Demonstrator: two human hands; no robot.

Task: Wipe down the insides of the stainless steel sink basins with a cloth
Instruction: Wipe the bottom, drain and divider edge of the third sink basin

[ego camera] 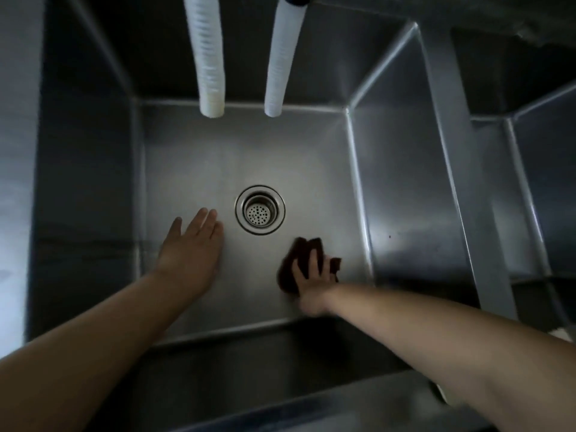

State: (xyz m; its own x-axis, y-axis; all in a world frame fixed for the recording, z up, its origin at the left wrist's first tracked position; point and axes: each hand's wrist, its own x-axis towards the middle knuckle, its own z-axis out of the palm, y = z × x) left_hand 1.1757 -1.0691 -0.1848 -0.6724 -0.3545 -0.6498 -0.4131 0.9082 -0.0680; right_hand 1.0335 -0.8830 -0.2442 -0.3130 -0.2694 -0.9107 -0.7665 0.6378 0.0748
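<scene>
I look straight down into a deep stainless steel sink basin (243, 151). Its round drain strainer (260, 209) sits near the middle of the floor. My right hand (313, 280) presses a dark brown cloth (296, 257) flat on the basin floor, to the right of the drain and toward the near wall. Flat on the floor left of the drain lies my left hand (190, 251), fingers together and holding nothing. Both forearms reach down over the near rim.
Two white ribbed hoses (207, 54) (282, 57) hang down from the top into the basin's far side. A steel divider (458, 169) separates this basin from a second basin (536, 194) on the right. The basin walls are tall on all sides.
</scene>
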